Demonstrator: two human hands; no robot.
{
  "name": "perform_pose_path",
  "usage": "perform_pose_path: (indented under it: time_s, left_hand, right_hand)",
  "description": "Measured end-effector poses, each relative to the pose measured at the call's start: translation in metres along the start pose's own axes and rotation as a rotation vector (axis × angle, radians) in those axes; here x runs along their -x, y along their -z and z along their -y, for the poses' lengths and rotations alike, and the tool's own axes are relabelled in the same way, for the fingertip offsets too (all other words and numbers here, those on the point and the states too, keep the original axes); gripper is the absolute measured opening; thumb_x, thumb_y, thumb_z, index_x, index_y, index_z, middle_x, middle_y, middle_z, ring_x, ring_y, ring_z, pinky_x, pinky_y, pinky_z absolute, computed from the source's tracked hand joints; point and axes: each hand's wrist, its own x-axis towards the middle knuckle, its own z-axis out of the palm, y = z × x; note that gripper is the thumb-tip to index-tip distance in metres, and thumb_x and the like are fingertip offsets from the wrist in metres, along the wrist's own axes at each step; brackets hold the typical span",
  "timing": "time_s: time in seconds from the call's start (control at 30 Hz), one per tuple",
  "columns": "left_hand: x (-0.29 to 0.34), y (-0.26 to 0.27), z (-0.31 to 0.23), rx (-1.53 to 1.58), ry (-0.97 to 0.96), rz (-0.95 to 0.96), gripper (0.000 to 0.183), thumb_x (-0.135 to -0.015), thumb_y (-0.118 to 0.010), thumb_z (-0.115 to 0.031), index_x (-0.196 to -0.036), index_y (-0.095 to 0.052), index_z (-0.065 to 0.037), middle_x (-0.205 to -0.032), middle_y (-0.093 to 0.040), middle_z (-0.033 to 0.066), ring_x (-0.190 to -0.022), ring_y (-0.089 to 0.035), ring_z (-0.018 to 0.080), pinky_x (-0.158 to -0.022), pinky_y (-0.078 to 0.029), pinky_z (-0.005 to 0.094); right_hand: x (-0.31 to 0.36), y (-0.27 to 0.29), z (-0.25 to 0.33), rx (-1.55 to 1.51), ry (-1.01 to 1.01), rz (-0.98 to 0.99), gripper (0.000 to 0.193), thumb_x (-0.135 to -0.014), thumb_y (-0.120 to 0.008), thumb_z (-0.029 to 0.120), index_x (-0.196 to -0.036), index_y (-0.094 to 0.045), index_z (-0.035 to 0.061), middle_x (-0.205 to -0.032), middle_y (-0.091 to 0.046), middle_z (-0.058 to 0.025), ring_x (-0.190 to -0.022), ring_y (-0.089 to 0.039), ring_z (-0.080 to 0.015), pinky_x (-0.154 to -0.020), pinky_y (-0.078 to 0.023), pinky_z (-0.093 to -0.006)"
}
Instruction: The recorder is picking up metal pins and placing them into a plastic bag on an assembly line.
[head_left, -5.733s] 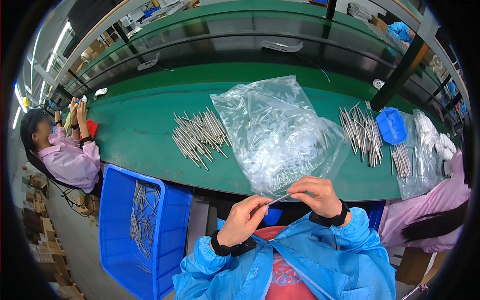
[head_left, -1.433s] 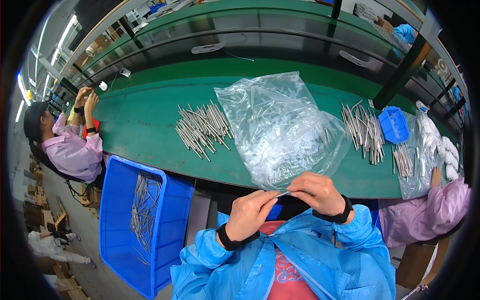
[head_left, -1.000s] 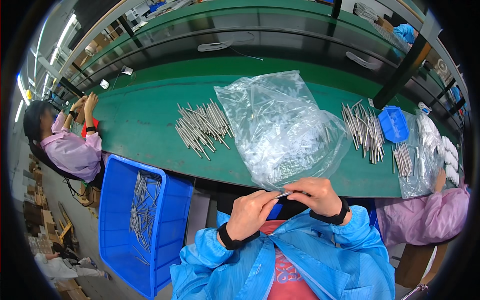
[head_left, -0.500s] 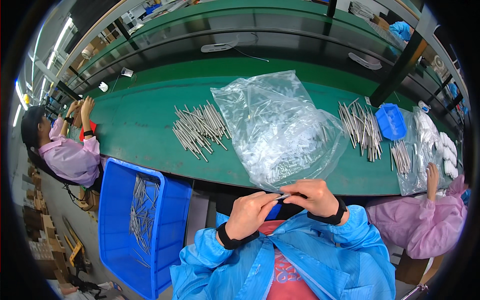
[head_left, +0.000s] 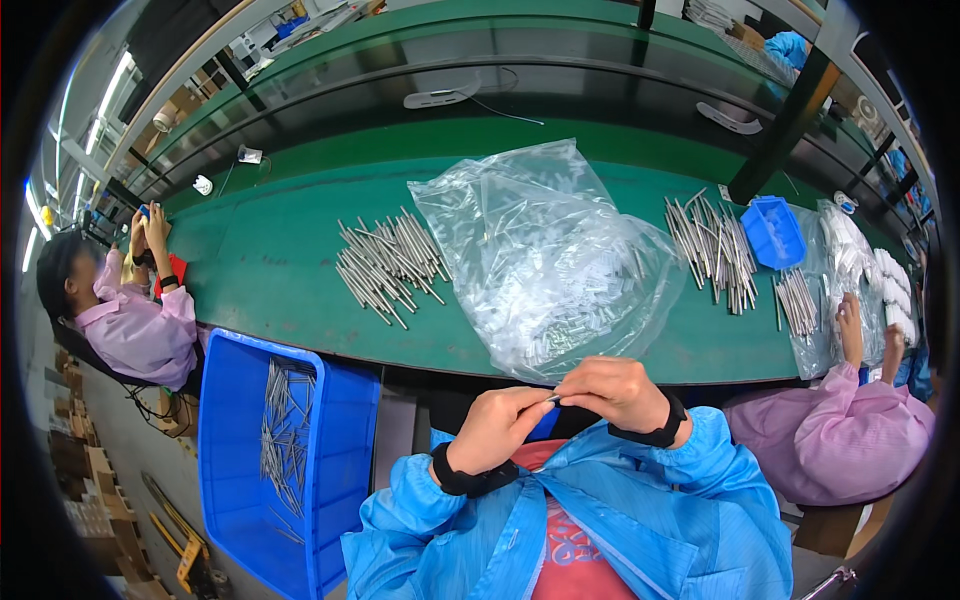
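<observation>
Just past the table's front edge, my left hand [head_left: 496,428] and my right hand [head_left: 620,390] meet, both with fingers pinched. Between the fingertips shows the short end of a thin metal rod [head_left: 553,399]; most of it is hidden by my fingers. Beyond my hands lies a clear plastic bag [head_left: 520,215], spread wide, with many small translucent plastic pieces [head_left: 555,310] in it. To its left is a loose pile of metal rods [head_left: 390,262], and to its right another pile of metal rods [head_left: 712,250].
A large blue crate [head_left: 345,470] with metal rods inside stands left of me, below the green table [head_left: 270,270]. At right are a small blue bin [head_left: 773,232], a short row of rods [head_left: 797,300] and white bundles [head_left: 893,290]. Co-workers in pink sit left and right.
My hands have drawn slightly closer together, and less of the rod shows. The right co-worker's hands have risen, with a second one now visible. The view has shifted a little.
</observation>
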Motion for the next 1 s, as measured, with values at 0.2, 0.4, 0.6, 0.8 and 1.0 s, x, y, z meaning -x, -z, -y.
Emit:
perform_pose_path:
  time_s: [0.2,0.4,0.6,0.8,1.0]
  left_hand:
    - [0.002,0.01,-0.001,0.109,0.119,0.086,0.022,-0.094,-0.063,-0.012,-0.109,-0.068,0.004,-0.089,-0.072,0.0156,-0.073,-0.064,0.0148,-0.066,-0.05,0.03]
    - [0.0,0.008,-0.003,0.088,0.078,0.077,0.021,-0.093,-0.064,-0.012,-0.107,-0.069,0.004,-0.09,-0.071,0.0169,-0.074,-0.066,0.0202,-0.067,-0.051,0.0316]
    - [-0.006,0.0,-0.007,-0.134,-0.022,0.098,0.019,-0.091,-0.062,-0.012,-0.102,-0.07,0.002,-0.092,-0.07,0.0201,-0.081,-0.068,0.0355,-0.071,-0.052,0.0377]
    - [-0.003,0.007,-0.014,-0.222,-0.129,-0.118,0.043,-0.081,-0.071,-0.003,-0.122,-0.06,0.004,-0.105,-0.065,0.019,-0.091,-0.066,0.0303,-0.082,-0.051,0.0375]
    - [-0.001,0.069,0.015,-0.176,0.042,-0.563,0.024,-0.089,-0.06,0.0,-0.112,-0.063,0.006,-0.105,-0.063,0.0149,-0.091,-0.064,0.0233,-0.078,-0.05,0.0321]
  right_hand:
    - [-0.001,0.014,0.004,0.032,-0.025,0.021,0.015,-0.08,-0.075,0.007,-0.093,-0.071,0.0029,-0.085,-0.07,-0.0102,-0.076,-0.067,-0.0262,-0.064,-0.053,-0.0349]
    - [0.0,0.008,0.003,0.012,0.023,-0.003,0.013,-0.08,-0.074,0.007,-0.092,-0.07,0.003,-0.084,-0.069,-0.0106,-0.075,-0.067,-0.0276,-0.066,-0.053,-0.0365]
    - [0.012,0.007,0.003,0.058,0.063,0.019,0.014,-0.085,-0.07,0.009,-0.098,-0.067,0.0033,-0.088,-0.065,-0.0108,-0.081,-0.064,-0.0309,-0.069,-0.053,-0.0385]
    - [0.041,0.039,0.01,0.182,-0.027,-0.168,0.014,-0.085,-0.071,0.01,-0.098,-0.068,0.004,-0.091,-0.067,-0.0104,-0.083,-0.066,-0.0286,-0.073,-0.054,-0.0348]
    - [0.125,0.151,-0.018,0.725,-0.646,-0.819,0.011,-0.084,-0.068,0.005,-0.094,-0.071,0.0036,-0.086,-0.069,-0.0145,-0.075,-0.068,-0.0234,-0.066,-0.052,-0.0336]
